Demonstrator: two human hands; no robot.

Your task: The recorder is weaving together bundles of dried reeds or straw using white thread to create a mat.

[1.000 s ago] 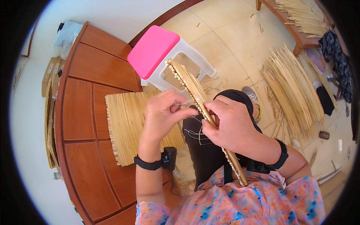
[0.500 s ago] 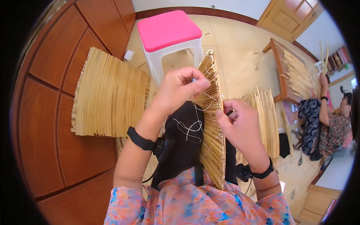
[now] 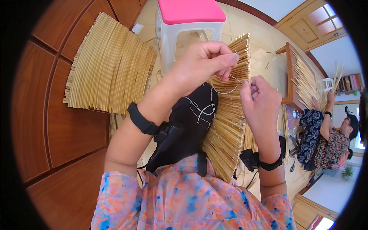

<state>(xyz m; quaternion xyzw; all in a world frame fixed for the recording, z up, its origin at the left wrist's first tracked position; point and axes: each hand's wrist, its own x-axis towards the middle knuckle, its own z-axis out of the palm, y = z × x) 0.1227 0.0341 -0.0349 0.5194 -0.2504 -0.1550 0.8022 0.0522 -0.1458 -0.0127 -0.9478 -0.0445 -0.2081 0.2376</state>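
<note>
Looking through the head camera from my remote seat, I start at the far left with reddish-brown wooden panels [image 3: 32, 115], and over them shows a spare mat [image 3: 111, 69] of pale, straw-coloured sticks. Next comes a white stool [image 3: 168, 38] with a pink top, upright on the tiled floor. The left hand [image 3: 203, 63] is raised just beyond the dark-clad leg [image 3: 189, 140], its thumb and forefinger pinching something thin (needle or thread end, I cannot tell which). Pale thread [image 3: 205, 111] lies in loose loops on that leg, and a short length runs from below the left hand toward the mat's edge. The stick mat [image 3: 226, 130] stands on edge, slanting from the wearer's lap up toward the stool, its row of stick ends facing right. At that edge, the right hand [image 3: 262, 99] has its fingers curled, thumb and forefinger pinching the rim. Farther right, a wooden surface [image 3: 289, 73] carries loose sticks [image 3: 304, 82], and beside it a co-worker [image 3: 333, 143] holds several more upright.
</note>
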